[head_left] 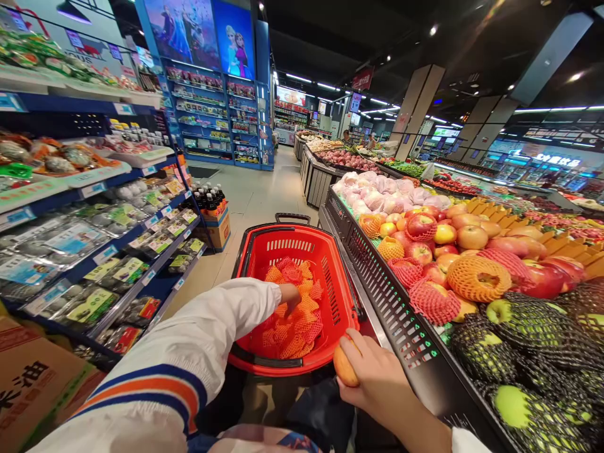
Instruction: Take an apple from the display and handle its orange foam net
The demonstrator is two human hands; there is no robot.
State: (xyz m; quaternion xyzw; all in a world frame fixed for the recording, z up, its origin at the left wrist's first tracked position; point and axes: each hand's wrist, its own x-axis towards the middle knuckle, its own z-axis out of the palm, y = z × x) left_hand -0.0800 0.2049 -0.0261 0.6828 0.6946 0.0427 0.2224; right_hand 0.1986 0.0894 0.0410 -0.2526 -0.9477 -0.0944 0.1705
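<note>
My left hand (289, 296), in a white sleeve with orange and blue stripes, reaches down into a red shopping basket (336, 277) and touches the orange and red foam net sleeves (297, 327) piled inside it. Whether its fingers close on a sleeve is hidden. My right hand (377, 377) holds a bare orange-yellow fruit (344, 366) just below the basket's near rim, beside the dark front edge of the fruit stand (401, 314).
The stand at right carries apples (472, 238), many in red or orange nets, and green fruit in black nets (528, 327). Blue shelves of packaged goods (108, 251) line the left. A cardboard box (33, 377) sits lower left. The aisle runs ahead between them.
</note>
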